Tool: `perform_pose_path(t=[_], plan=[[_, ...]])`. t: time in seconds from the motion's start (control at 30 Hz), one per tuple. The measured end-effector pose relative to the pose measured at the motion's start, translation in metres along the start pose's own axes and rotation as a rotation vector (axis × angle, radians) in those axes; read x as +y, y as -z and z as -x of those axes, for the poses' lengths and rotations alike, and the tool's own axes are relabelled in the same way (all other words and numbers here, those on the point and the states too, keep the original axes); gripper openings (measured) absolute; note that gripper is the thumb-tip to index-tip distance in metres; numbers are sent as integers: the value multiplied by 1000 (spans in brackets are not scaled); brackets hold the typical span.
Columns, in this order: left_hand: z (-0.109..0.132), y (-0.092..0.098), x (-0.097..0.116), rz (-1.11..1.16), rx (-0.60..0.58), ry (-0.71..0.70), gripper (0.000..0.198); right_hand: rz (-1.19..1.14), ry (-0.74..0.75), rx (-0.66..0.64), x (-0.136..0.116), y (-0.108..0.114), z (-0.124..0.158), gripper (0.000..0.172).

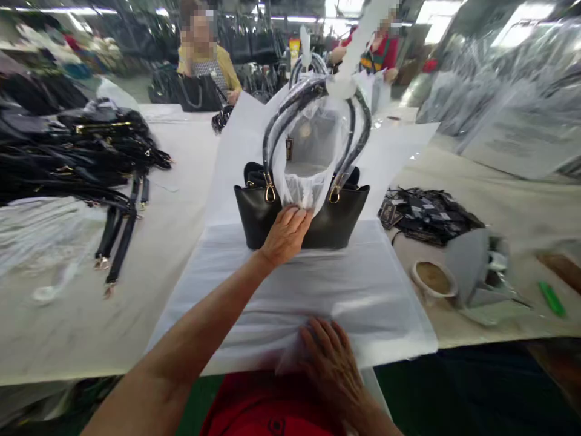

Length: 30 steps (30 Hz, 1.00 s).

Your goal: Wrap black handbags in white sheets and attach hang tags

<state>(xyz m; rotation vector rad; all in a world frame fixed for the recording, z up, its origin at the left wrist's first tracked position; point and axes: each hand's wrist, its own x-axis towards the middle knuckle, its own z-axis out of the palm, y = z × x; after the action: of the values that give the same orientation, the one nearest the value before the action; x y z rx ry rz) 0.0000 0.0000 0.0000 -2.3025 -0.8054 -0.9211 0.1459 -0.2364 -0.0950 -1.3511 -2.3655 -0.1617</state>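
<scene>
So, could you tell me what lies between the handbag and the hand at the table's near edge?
Only white sheet between handbag and right hand, per the head view.

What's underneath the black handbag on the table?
The black handbag stands upright on a stack of white sheets spread over the table. The left hand touches the bag's front; the right hand presses the sheets' near edge. Anything beneath the sheets is covered.
</scene>
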Motion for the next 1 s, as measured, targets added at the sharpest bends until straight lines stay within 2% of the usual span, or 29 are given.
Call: perform_pose_path(t=[0.17, 0.27, 0.5, 0.57, 0.63, 0.7, 0.77, 1.0], plan=[[2, -1, -1, 20, -64, 29, 36, -121, -59, -71, 6, 3, -22, 65], [2, 0, -1, 23, -49, 18, 35, -192, -102, -125, 7, 8, -30, 67], [2, 1, -2, 69, -66, 25, 36, -321, -171, -194, 11, 23, -46, 48], [2, 1, -3, 77, -73, 24, 36, -347, -173, -128, 15, 29, -52, 43], [2, 1, -3, 82, -82, 21, 37, -349, -137, 3, 17, 36, -57, 37], [2, 1, -3, 87, -93, 21, 37, -326, -53, 112, 17, 42, -61, 32], [2, 1, -4, 88, -98, 21, 37, -283, 39, 149, 14, 48, -65, 30], [1, 3, -4, 92, -123, 21, 37, -67, 101, 28, 0, 48, -68, 26]])
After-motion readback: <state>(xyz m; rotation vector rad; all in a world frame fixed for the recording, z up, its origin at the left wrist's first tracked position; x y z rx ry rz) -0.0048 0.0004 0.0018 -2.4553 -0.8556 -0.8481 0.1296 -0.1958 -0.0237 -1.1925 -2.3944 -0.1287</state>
